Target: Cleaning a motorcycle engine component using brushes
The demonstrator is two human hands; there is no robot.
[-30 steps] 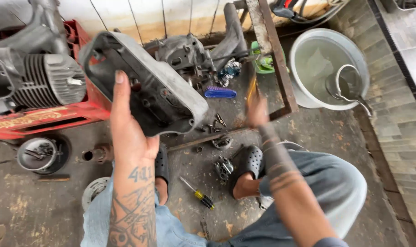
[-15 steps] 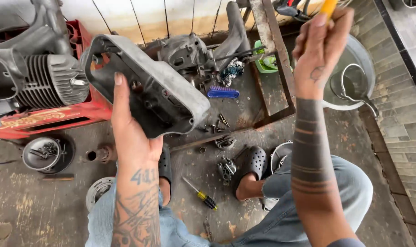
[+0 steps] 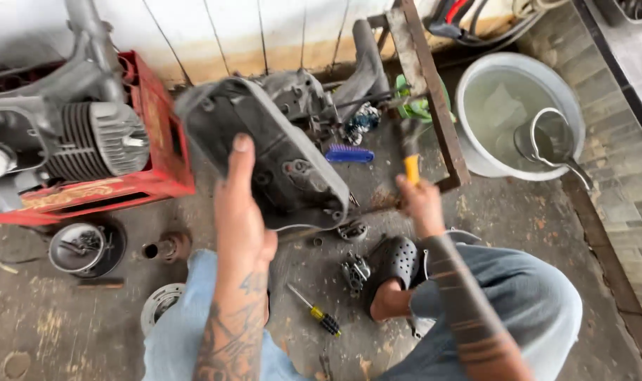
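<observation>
My left hand [image 3: 242, 212] grips a dark grey engine cover [image 3: 264, 152], holding it up tilted above the floor with the thumb across its face. My right hand [image 3: 419, 204] is closed on a tool with a yellow handle [image 3: 411, 169]; its blurred upper end points toward the rusty metal frame [image 3: 426, 77]. The tool's head is too blurred to make out. Both forearms are tattooed, and my knees in blue jeans frame the bottom of the view.
An engine [image 3: 88, 141] rests on a red crate [image 3: 151, 155] at left. A water-filled basin [image 3: 518, 113] with a ladle stands at right. On the concrete floor lie a blue brush [image 3: 349, 154], a yellow-black screwdriver [image 3: 315, 310], small metal parts [image 3: 355, 271] and a round pan of parts [image 3: 77, 247].
My right hand, raised high with the tool half a second ago, has swung back down to beside the cover's lower edge. The left hand keeps the cover held up, now nearer the camera.
</observation>
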